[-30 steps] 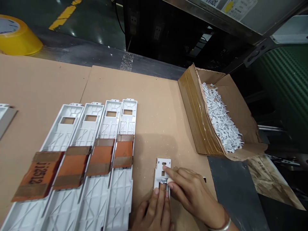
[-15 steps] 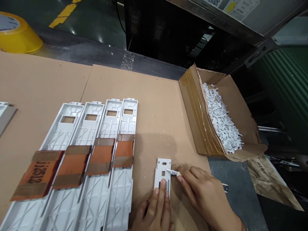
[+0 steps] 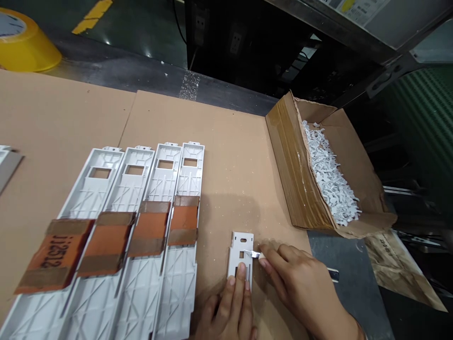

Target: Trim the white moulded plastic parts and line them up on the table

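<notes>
One slotted white plastic plate, left fingers pressing it, right fingers pinching apparently a blade

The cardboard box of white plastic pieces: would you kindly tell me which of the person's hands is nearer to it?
The right hand is nearer, just below the cardboard box and apart from it. The left hand is farther, lower and further left.

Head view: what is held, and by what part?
The right hand pinches a small knife by its handle; the left hand presses a white plastic plate's lower end.
</notes>
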Available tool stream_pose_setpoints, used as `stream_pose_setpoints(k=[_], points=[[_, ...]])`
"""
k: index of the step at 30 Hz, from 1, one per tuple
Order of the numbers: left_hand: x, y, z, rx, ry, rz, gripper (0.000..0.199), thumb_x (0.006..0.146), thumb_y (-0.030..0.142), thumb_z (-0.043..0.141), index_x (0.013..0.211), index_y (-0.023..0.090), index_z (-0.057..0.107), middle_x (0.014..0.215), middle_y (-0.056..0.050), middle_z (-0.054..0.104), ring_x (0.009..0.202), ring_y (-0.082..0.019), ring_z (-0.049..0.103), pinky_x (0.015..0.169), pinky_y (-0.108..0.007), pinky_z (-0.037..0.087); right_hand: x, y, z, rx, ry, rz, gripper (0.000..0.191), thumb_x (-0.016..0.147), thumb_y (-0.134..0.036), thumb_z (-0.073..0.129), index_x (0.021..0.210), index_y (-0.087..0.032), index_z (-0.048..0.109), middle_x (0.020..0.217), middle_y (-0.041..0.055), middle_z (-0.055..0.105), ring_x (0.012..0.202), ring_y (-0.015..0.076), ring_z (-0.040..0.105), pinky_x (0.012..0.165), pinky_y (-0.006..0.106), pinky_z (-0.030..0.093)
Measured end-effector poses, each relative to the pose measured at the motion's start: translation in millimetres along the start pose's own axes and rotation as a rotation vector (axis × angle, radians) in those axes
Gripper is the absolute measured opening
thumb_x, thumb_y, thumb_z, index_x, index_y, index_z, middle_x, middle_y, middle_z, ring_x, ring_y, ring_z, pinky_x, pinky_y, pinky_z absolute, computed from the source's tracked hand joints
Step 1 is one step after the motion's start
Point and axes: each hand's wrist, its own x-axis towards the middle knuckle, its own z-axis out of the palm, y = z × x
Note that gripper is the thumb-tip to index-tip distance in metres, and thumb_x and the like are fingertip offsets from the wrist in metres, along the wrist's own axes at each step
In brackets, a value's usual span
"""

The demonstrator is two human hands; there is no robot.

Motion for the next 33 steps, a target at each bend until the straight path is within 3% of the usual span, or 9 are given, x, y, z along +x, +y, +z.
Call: stream_pose_setpoints(k=[10, 15, 23, 33], points=[[-3.0, -0.6, 0.4, 0.007, -0.024, 0.007, 0.038, 0.089, 0.039, 0.033, 0.099, 0.021, 0.065, 0.106, -0.003, 0.068, 0.114, -0.017, 0.046, 0.071, -0.034, 0.035, 3.6, -1.7, -3.5, -0.073, 0.024, -0.018, 0.035, 0.095, -0.028, 0.031, 0.090, -0.022, 0.065, 0.067, 0.0031, 0.060, 0.055, 0.0142, 0.052, 0.056, 0.026, 0.030], [-3.6, -0.7, 0.1, 0.001, -0.035, 0.012, 0.037, 0.089, 0.039, 0.035, 0.099, 0.020, 0.065, 0.106, -0.004, 0.068, 0.111, -0.017, 0.048, 0.072, -0.034, 0.035, 1.8, -1.7, -1.5, -0.105, 0.068, -0.020, 0.037, 0.095, -0.027, 0.030, 0.090, -0.023, 0.066, 0.061, 0.0018, 0.056, 0.052, 0.0140, 0.048, 0.056, 0.027, 0.027], [-0.2, -0.4, 0.0, 0.000, -0.018, -0.003, 0.038, 0.089, 0.039, 0.033, 0.098, 0.019, 0.064, 0.105, -0.004, 0.069, 0.105, -0.016, 0.051, 0.071, -0.034, 0.035, -1.1, 2.5, -4.6, -0.075, 0.064, -0.009, 0.037, 0.097, -0.032, 0.030, 0.099, -0.022, 0.065, 0.066, 0.0018, 0.058, 0.056, 0.0134, 0.051, 0.057, 0.025, 0.031], [-1.2, -1.0, -1.3, 0.002, -0.038, 0.015, 0.037, 0.089, 0.038, 0.035, 0.099, 0.020, 0.065, 0.107, -0.004, 0.068, 0.105, -0.017, 0.052, 0.071, -0.034, 0.035, 2.9, -1.4, -1.7, -0.064, 0.039, -0.016, 0.042, 0.097, -0.030, 0.026, 0.089, -0.023, 0.066, 0.065, 0.0026, 0.059, 0.054, 0.0132, 0.052, 0.055, 0.025, 0.030]])
